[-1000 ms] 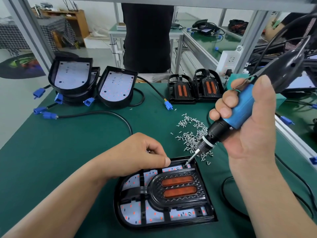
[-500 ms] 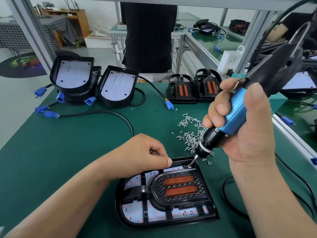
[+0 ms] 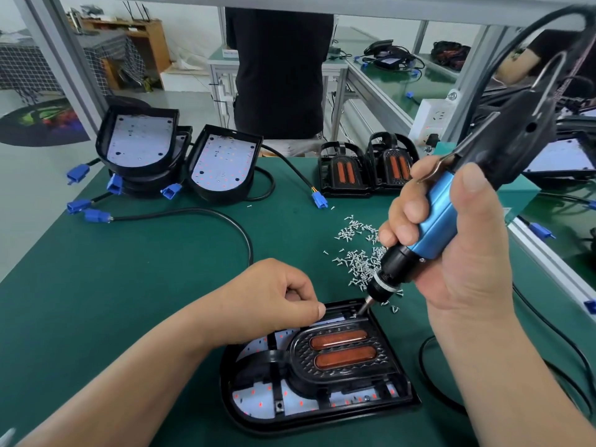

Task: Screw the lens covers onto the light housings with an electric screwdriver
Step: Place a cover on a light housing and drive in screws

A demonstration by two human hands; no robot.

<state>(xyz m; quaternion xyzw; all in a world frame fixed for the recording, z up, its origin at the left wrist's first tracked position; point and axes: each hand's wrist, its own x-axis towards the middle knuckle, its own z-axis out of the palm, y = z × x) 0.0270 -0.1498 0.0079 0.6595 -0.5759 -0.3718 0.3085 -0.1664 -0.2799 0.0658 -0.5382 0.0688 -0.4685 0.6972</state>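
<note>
A black light housing point(image 3: 322, 421) lies on the green mat close to me, with a black lens cover point(image 3: 342, 348) carrying two orange lenses set in it. My right hand point(image 3: 467, 253) grips the blue and black electric screwdriver point(image 3: 438, 217), tilted, its bit tip down at the housing's far right corner. My left hand point(image 3: 267, 301) is curled into a loose fist at the housing's far edge, the thumb tip resting on the rim. Whether the fist holds anything is hidden.
A heap of small silver screws point(image 3: 358, 262) lies just beyond the housing. Bare housings point(image 3: 222, 162) with blue connectors and cables stand at the back left, two covered ones point(image 3: 345, 171) at the back centre. A person in black point(image 3: 280, 75) stands behind the bench.
The screwdriver has come down and to the left, bringing its bit onto the housing's far right corner. My left hand has stayed on the rim.
</note>
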